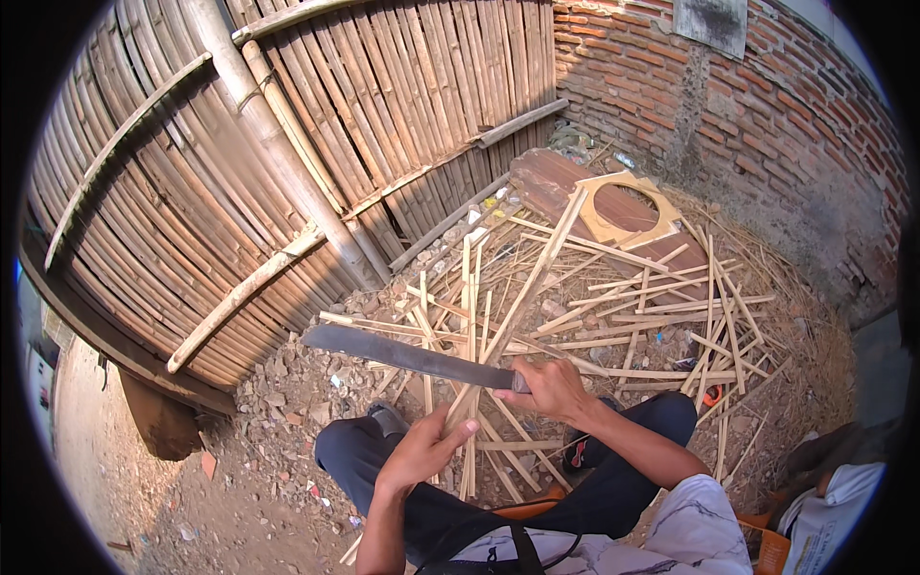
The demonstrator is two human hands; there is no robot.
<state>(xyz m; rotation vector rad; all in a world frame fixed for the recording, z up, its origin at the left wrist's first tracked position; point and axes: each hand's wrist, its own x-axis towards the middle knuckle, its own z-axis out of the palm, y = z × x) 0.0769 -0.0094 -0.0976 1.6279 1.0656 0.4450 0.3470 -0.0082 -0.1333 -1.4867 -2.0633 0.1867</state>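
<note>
My right hand (553, 390) is closed round the handle of a machete (407, 356), whose broad dark blade points left. Below the blade, my left hand (428, 448) grips the near end of a long bamboo strip (537, 273). That strip slants up and away to the right, and the machete crosses it close to my hands. Many split bamboo strips (661, 316) lie criss-crossed on the ground beyond and between my legs. The machete's handle is mostly hidden by my right fingers.
A bamboo wall (412, 105) rises at the left and a brick wall (767, 125) at the right. In the far corner lie a brown board (546, 182) and a tan panel with a round hole (589, 203). An orange-and-black round item (712, 395) sits right of my knee.
</note>
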